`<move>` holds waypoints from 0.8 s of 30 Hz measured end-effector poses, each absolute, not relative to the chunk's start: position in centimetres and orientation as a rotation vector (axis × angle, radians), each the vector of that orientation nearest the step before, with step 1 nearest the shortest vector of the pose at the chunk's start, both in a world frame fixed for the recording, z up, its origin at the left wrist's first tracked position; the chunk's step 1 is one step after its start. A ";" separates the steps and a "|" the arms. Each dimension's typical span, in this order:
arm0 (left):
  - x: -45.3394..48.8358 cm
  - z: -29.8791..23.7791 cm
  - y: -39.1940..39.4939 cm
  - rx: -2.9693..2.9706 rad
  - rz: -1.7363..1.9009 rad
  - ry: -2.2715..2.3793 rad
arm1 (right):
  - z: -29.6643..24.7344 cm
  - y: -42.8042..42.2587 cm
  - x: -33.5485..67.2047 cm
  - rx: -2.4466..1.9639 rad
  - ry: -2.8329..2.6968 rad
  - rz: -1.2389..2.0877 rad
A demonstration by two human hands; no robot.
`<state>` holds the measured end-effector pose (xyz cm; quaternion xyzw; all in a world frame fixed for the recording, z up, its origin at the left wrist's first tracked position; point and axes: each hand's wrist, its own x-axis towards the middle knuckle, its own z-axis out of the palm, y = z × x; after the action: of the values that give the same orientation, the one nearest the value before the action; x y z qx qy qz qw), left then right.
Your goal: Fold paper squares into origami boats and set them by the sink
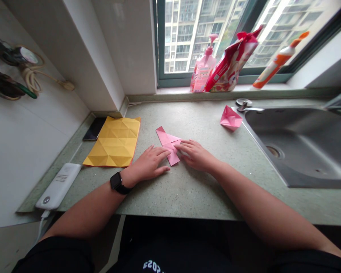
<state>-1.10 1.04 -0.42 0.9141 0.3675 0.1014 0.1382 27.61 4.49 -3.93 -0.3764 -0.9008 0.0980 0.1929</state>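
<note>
A folded piece of pink origami paper (166,139) lies flat on the counter between my hands, a long strip with a pointed flap toward the right. My left hand (151,162), with a black watch on its wrist, rests its fingertips on the paper's lower left side, fingers stretched and thumb apart. From the right, my right hand (195,154) touches the flap's edge with its fingers extended. Neither hand wraps around the paper. Part of the strip is covered by my fingertips. Farther back on the right sits a second pink folded paper shape (231,118), standing up off the counter.
Creased yellow paper (113,142) lies at left, partly over a dark phone (94,129). A white power bank (58,185) with a cable is near the front left edge. The steel sink (301,148) is at right. Bottles and a red pouch (233,62) line the windowsill.
</note>
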 end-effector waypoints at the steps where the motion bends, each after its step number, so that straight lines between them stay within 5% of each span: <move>1: -1.2 -0.4 1.0 2.642 0.297 1.091 | -3.7 4.3 27.6 -1.052 -2.537 0.283; 24: -0.9 -0.8 1.4 2.530 0.605 1.182 | -2.6 3.5 27.4 -0.929 -2.569 0.349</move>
<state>-0.89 1.43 -0.82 0.8765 0.4096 0.2095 0.1417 27.39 3.46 -2.64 -0.3309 -0.9154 0.1245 0.1925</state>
